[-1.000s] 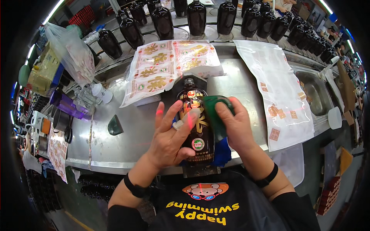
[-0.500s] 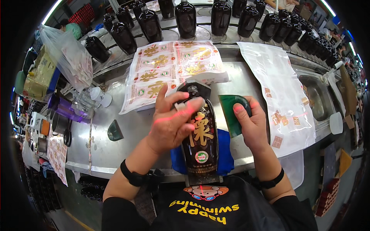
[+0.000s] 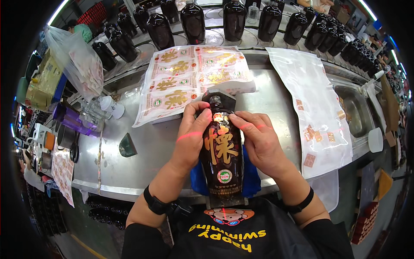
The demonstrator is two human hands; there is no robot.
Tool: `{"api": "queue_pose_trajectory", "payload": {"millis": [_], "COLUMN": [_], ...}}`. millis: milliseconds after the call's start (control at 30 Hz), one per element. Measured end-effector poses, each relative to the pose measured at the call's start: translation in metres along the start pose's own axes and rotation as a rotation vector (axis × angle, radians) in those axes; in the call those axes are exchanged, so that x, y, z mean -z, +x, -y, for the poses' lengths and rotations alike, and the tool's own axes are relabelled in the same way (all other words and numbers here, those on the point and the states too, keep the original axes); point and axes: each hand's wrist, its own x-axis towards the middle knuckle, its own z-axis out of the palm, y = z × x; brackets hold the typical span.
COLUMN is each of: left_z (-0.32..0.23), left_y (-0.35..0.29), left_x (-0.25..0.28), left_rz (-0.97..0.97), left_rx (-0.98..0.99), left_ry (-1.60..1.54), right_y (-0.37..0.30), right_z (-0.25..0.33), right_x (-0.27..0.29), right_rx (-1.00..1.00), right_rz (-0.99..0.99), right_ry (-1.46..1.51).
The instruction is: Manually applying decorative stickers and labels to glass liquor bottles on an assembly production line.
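A dark brown glass bottle (image 3: pixel 222 168) with a large gold character and a round green-and-white mark lies with its neck away from me, on a blue cloth (image 3: pixel 252 175) and a dark stand. My left hand (image 3: pixel 189 134) wraps the left side of its shoulder, thumb and fingertips near the neck. On the opposite side my right hand (image 3: pixel 261 140) presses its thumb and fingers against the shoulder, beside a small red-and-gold label (image 3: pixel 221 117) below the neck. No green scraper shows in my right hand; its palm is hidden.
Beyond the bottle lies a sheet of gold-printed decals (image 3: pixel 177 82); at right is a nearly used-up transparent sheet (image 3: pixel 302 90). A dark green scraper piece (image 3: pixel 127 145) rests at left. Dark bottles (image 3: pixel 192 23) line the conveyor. A sink (image 3: pixel 355 108) stands far right.
The green scraper has gone from view in my right hand, which has moved left onto the bottle. My left hand has shifted to the bottle's left side. Conveyor bottles have moved left.
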Motion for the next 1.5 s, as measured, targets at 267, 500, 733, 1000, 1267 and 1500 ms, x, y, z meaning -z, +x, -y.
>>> {"api": "queue_pose_trajectory", "payload": {"millis": [267,500,733,1000,1267,1500], "left_z": [0.000,-0.009,-0.011,-0.011,-0.008,-0.010], "left_y": [-0.002,-0.004,-0.016,-0.015,-0.014,-0.017], "left_x": [-0.001,-0.002,-0.007,-0.009,-0.010,-0.009], "left_rz": [0.010,0.026,0.058,0.049,-0.002,0.005], "left_rx": [0.022,0.103,0.133,0.157,0.134,0.140], "left_ry": [-0.027,-0.097,0.002,0.008,0.073,0.041], "right_y": [0.007,0.034,0.116,0.140,0.139,0.136], "right_z": [0.001,0.004,-0.009,-0.027,-0.043,-0.029], "right_x": [0.004,0.027,0.034,0.022,0.012,0.016], "right_rx": [0.047,-0.063,0.060,0.082,0.052,0.014], "right_rz": [0.067,0.019,0.558,0.718,0.658,0.498], "right_ry": [-0.107,0.081,0.283,0.292,0.286,0.305]}}
